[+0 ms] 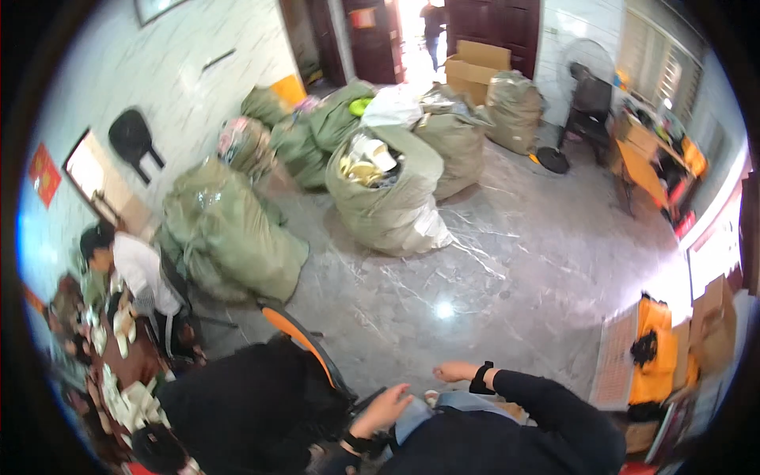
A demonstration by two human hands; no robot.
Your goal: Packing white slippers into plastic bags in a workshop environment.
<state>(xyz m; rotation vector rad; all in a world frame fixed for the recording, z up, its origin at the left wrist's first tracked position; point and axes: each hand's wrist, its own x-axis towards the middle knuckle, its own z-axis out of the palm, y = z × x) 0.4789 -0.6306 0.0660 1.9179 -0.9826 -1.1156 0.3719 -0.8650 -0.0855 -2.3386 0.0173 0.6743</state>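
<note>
Two bare hands are in view, with one chair [299, 333] near them, at least six sacks, two fully visible people and at least two cardboard boxes. The left hand [384, 408] is fairly wide, fingers loosely extended, nothing seen in it; it is just beside the chair, though I cannot tell whether they touch. The right hand [457, 370] is narrower, fingers slightly curled, above the floor; whether it holds anything I cannot tell.

The chair stands at lower centre-left, black with a curved orange rim; a black mass hides much of it. Beyond, one large green sack [233, 237] bulges at left, and one open sack [388, 222] at centre shows pale and yellowish contents.

Grey, white-veined, glossy floor [538, 261] spreads between. At left, one person [142, 269] in white leans over a brown bench [138, 362] strewn with pale cloth [134, 408]. Another person [433, 32] stands in the bright doorway, near an open box [469, 73]. One fan [586, 63] is by the right wall.
</note>
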